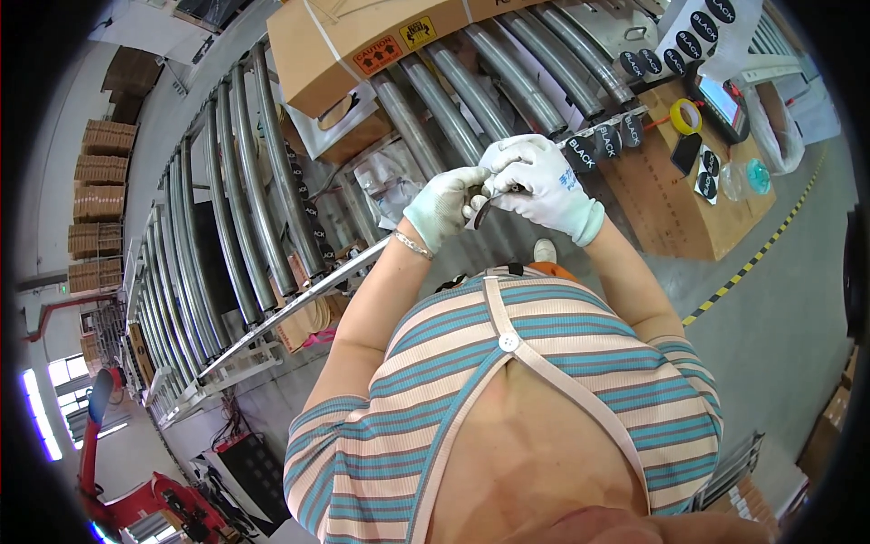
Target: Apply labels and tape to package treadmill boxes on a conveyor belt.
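In white work gloves, my left hand (439, 207) and my right hand (540, 189) meet in front of my chest, just off the near edge of the roller conveyor (446, 77). Fingers of both are bent and pinched together. A small, dark, curved piece (484, 215) sticks out below the right fingertips; its kind is too small to tell. The left fingertips press up against the same spot, and what lies between them is mostly hidden. Right beside the right glove, a strip of black round labels (581, 154) hangs along the conveyor edge.
A big cardboard carton (319, 63) lies on the rollers. To the right, a brown board surface (666, 213) carries yellow tape (686, 117), a handheld device (722, 102) and a clear jar (739, 181). A red robot arm (163, 503) stands at lower left, with stacked cartons (97, 198) beyond.
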`<action>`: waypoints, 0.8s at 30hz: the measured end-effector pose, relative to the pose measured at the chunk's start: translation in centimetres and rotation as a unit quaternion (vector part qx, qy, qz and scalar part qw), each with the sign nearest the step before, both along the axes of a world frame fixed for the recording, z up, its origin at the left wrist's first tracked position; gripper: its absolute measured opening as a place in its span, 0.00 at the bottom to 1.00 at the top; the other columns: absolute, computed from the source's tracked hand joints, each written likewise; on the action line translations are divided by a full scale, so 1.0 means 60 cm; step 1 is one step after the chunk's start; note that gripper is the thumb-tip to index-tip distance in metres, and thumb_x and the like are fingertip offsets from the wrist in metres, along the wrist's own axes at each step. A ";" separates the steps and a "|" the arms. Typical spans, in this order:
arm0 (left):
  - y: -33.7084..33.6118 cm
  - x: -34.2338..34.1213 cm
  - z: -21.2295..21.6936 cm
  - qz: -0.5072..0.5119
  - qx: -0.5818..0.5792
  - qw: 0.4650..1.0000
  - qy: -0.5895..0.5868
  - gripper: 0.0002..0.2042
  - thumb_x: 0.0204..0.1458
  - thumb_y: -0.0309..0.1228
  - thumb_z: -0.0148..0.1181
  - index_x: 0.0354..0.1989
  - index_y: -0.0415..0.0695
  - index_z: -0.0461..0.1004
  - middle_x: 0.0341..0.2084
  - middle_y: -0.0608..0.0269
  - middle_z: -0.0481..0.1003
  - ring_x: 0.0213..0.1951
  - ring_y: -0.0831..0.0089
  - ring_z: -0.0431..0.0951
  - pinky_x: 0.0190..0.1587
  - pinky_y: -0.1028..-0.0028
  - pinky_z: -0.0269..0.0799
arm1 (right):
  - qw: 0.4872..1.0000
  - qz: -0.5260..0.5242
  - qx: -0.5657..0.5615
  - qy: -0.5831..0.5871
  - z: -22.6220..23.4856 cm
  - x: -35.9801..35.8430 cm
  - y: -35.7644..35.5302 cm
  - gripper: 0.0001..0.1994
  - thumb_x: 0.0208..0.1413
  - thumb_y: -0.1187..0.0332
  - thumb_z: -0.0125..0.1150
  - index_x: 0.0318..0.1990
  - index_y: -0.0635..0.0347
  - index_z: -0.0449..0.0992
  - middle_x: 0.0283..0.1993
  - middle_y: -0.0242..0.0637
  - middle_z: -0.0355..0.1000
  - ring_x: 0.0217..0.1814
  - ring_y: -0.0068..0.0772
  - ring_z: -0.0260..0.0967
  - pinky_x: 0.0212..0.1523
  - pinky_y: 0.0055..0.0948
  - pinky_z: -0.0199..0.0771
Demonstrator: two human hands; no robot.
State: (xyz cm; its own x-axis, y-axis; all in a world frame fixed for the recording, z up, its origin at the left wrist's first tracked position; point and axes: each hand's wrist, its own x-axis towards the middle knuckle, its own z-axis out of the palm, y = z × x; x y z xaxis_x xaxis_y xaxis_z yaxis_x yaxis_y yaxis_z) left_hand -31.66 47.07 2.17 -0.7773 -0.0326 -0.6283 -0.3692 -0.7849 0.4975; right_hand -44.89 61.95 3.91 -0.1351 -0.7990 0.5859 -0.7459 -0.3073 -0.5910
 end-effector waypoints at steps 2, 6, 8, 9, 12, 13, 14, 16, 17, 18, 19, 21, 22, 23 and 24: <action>-0.013 0.002 -0.022 0.036 0.054 0.998 0.026 0.09 0.57 0.30 0.47 0.36 0.38 0.72 0.20 0.66 0.72 0.14 0.86 0.66 0.13 0.89 0.61 | 0.999 -0.016 -0.020 -0.031 0.004 -0.006 0.011 0.13 0.31 0.73 0.72 0.26 0.52 0.73 0.37 0.30 0.72 0.47 0.38 0.68 0.48 0.35 0.67; -0.075 0.025 -0.056 0.185 0.126 0.972 -0.076 0.06 0.54 0.32 0.52 0.30 0.44 0.70 0.20 0.68 0.69 0.20 0.81 0.70 0.16 0.86 0.59 | 0.875 -0.132 0.025 -0.465 -0.011 -0.051 0.052 0.05 0.49 0.78 0.64 0.31 0.61 0.73 0.36 0.30 0.72 0.35 0.17 0.68 0.36 0.18 0.69; -0.102 0.041 -0.068 0.235 0.110 0.960 -0.106 0.06 0.55 0.32 0.51 0.31 0.43 0.69 0.22 0.68 0.70 0.21 0.80 0.70 0.16 0.86 0.61 | 0.813 -0.203 -0.031 -0.545 -0.072 -0.096 0.068 0.11 0.48 0.78 0.64 0.39 0.62 0.71 0.29 0.31 0.71 0.31 0.16 0.68 0.33 0.18 0.71; -0.108 0.049 -0.070 0.235 0.116 0.961 -0.089 0.06 0.55 0.32 0.50 0.32 0.43 0.69 0.22 0.67 0.70 0.22 0.80 0.71 0.16 0.85 0.62 | 0.780 -0.243 -0.009 -0.577 -0.100 -0.104 0.080 0.14 0.48 0.77 0.65 0.42 0.63 0.71 0.30 0.32 0.72 0.32 0.17 0.69 0.34 0.19 0.71; -0.101 0.060 -0.059 0.232 0.099 0.963 -0.093 0.06 0.56 0.32 0.49 0.34 0.43 0.69 0.23 0.67 0.71 0.22 0.80 0.71 0.16 0.85 0.64 | 0.794 -0.283 0.121 -0.524 -0.204 -0.079 0.086 0.22 0.47 0.74 0.67 0.49 0.68 0.68 0.38 0.38 0.73 0.39 0.24 0.70 0.42 0.22 0.70; -0.097 0.059 -0.063 0.233 0.079 0.964 -0.100 0.06 0.56 0.32 0.49 0.33 0.43 0.69 0.24 0.66 0.71 0.22 0.79 0.71 0.18 0.84 0.64 | 0.790 -0.329 0.099 -0.508 -0.253 -0.073 0.078 0.23 0.45 0.71 0.68 0.48 0.69 0.68 0.37 0.39 0.73 0.36 0.24 0.70 0.40 0.23 0.71; -0.094 0.060 -0.065 0.235 0.058 0.964 -0.107 0.06 0.56 0.32 0.50 0.32 0.44 0.69 0.24 0.65 0.71 0.22 0.79 0.71 0.19 0.83 0.64 | 0.766 -0.380 0.114 -0.506 -0.284 -0.071 0.066 0.22 0.45 0.70 0.69 0.46 0.68 0.69 0.36 0.39 0.73 0.35 0.25 0.71 0.38 0.23 0.71; -0.074 0.056 -0.057 0.242 0.040 0.962 -0.117 0.06 0.56 0.32 0.49 0.31 0.44 0.69 0.24 0.66 0.71 0.22 0.78 0.70 0.19 0.83 0.64 | 0.725 -0.454 0.125 -0.502 -0.295 -0.057 0.037 0.21 0.43 0.66 0.70 0.42 0.67 0.70 0.34 0.39 0.74 0.33 0.26 0.71 0.36 0.24 0.72; -0.069 0.055 -0.053 0.250 0.021 0.960 -0.124 0.07 0.56 0.32 0.49 0.31 0.43 0.69 0.24 0.66 0.70 0.22 0.78 0.69 0.20 0.82 0.64 | 0.710 -0.481 0.119 -0.501 -0.283 -0.046 0.020 0.20 0.42 0.64 0.70 0.39 0.66 0.71 0.33 0.40 0.74 0.31 0.28 0.71 0.35 0.25 0.72; -0.070 0.059 -0.058 0.227 0.026 0.966 -0.121 0.07 0.56 0.32 0.49 0.31 0.43 0.69 0.23 0.67 0.69 0.21 0.79 0.67 0.19 0.83 0.63 | 0.698 -0.523 0.171 -0.458 -0.262 -0.041 0.004 0.21 0.40 0.62 0.71 0.38 0.65 0.70 0.34 0.41 0.74 0.33 0.30 0.72 0.36 0.27 0.71; -0.069 0.061 -0.062 0.221 0.028 0.968 -0.115 0.07 0.56 0.33 0.49 0.31 0.43 0.68 0.25 0.67 0.69 0.21 0.80 0.66 0.20 0.83 0.62 | 0.699 -0.533 0.170 -0.445 -0.257 -0.037 -0.007 0.24 0.38 0.60 0.71 0.39 0.64 0.69 0.34 0.41 0.73 0.36 0.32 0.71 0.40 0.29 0.71; -0.051 0.046 -0.044 0.225 0.010 0.965 -0.138 0.08 0.56 0.33 0.49 0.33 0.42 0.69 0.26 0.68 0.69 0.23 0.81 0.67 0.20 0.85 0.62 | 0.665 -0.555 0.178 -0.467 -0.256 -0.043 -0.027 0.26 0.38 0.59 0.71 0.41 0.64 0.68 0.37 0.45 0.73 0.40 0.37 0.72 0.44 0.31 0.70; -0.047 0.039 -0.047 0.207 0.010 0.971 -0.121 0.08 0.56 0.34 0.48 0.36 0.42 0.69 0.26 0.66 0.70 0.24 0.78 0.68 0.19 0.83 0.60 | 0.662 -0.557 0.174 -0.470 -0.268 -0.051 -0.029 0.26 0.38 0.59 0.71 0.41 0.64 0.68 0.37 0.45 0.73 0.40 0.37 0.72 0.44 0.31 0.70; -0.048 0.037 -0.049 0.190 0.007 0.976 -0.106 0.09 0.57 0.34 0.47 0.39 0.43 0.69 0.27 0.64 0.70 0.25 0.76 0.69 0.18 0.82 0.59 | 0.645 -0.557 0.212 -0.479 -0.275 -0.054 -0.034 0.28 0.37 0.57 0.71 0.44 0.64 0.67 0.42 0.48 0.71 0.44 0.40 0.71 0.47 0.33 0.69; -0.050 0.027 -0.051 0.170 0.013 0.979 -0.109 0.09 0.56 0.34 0.47 0.40 0.42 0.68 0.29 0.63 0.70 0.25 0.75 0.68 0.18 0.82 0.58 | 0.626 -0.557 0.248 -0.486 -0.281 -0.057 -0.038 0.31 0.36 0.55 0.71 0.46 0.65 0.67 0.47 0.51 0.69 0.48 0.43 0.69 0.49 0.35 0.68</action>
State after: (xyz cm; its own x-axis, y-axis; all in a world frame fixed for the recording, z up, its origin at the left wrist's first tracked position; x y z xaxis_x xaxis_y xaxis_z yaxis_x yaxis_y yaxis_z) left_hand -30.06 44.07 -0.86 -0.5716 -0.2472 -0.7824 -0.1804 -0.8924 0.4137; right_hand -48.28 59.66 -12.96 -0.8707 0.0564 -0.4885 0.4517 0.4845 -0.7492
